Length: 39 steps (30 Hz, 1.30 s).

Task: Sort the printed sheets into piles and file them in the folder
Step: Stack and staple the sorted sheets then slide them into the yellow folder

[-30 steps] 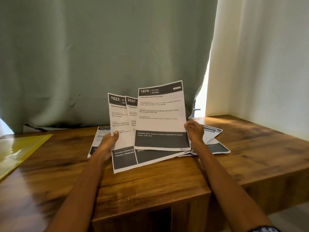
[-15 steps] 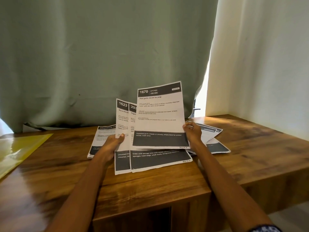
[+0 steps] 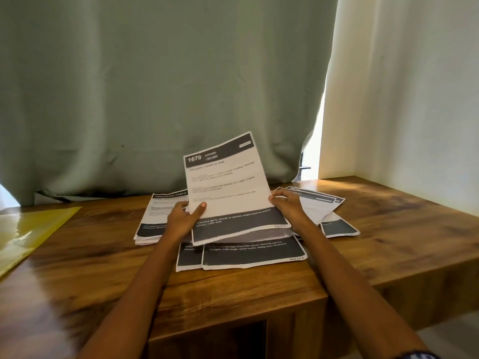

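both hands hold the sheet numbered 1670 (image 3: 228, 187) — the left hand (image 3: 181, 220) has its grip clamped on the left edge, thumb on the front, the right hand (image 3: 286, 207) on the right edge. the sheet is tilted, raised over two sheets (image 3: 248, 253) on the wooden bench (image 3: 388, 244). a pile (image 3: 158, 216) lies left, more sheets (image 3: 326, 206) right — the yellow folder (image 3: 28, 229) lies far left.

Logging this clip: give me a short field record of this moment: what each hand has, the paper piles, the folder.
held: sheet 1670, tilted up off the table
left hand: grips its left edge, thumb on front
right hand: grips its right edge
under it: two overlapping sheets
left pile: headed DRESSING TABLE
right pile: fanned
folder: yellow, far left, on wooden table
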Each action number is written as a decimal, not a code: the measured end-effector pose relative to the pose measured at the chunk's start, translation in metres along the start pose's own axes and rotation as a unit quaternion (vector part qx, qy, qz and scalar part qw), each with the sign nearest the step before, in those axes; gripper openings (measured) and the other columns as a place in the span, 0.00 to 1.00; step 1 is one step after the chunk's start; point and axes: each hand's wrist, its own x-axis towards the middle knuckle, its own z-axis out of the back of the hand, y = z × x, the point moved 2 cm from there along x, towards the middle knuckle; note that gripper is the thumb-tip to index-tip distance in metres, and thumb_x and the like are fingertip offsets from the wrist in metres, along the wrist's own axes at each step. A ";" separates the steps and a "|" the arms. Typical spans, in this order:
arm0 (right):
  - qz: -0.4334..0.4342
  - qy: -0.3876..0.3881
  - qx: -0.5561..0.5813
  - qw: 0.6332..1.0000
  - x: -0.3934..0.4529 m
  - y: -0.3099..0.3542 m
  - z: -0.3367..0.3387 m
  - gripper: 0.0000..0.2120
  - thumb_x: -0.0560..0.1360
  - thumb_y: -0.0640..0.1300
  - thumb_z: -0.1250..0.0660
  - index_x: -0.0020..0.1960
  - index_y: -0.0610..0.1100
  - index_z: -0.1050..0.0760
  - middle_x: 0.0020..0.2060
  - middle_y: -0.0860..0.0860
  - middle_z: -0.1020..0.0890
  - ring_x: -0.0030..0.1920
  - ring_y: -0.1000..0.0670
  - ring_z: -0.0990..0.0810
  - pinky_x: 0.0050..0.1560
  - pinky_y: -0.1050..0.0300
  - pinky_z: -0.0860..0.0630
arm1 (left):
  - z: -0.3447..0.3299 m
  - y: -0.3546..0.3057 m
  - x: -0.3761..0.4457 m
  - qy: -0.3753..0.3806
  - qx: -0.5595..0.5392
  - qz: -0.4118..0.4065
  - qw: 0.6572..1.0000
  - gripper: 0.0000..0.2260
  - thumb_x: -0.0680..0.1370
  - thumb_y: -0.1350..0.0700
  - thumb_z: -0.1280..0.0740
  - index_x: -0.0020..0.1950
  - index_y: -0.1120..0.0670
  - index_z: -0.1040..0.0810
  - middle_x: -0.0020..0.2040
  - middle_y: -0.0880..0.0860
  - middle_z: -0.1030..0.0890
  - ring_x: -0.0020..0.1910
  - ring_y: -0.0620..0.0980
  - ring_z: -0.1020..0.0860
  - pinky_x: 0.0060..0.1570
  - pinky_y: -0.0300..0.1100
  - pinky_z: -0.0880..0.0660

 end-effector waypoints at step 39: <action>0.075 -0.421 0.114 0.897 0.016 0.090 0.071 0.10 0.79 0.33 0.45 0.53 0.35 0.25 0.53 0.40 0.20 0.53 0.42 0.21 0.51 0.55 0.23 | 0.012 0.019 0.007 -0.058 0.005 0.025 0.998 0.13 0.81 0.63 0.43 0.64 0.63 0.28 0.64 0.62 0.26 0.62 0.61 0.27 0.59 0.51 0.29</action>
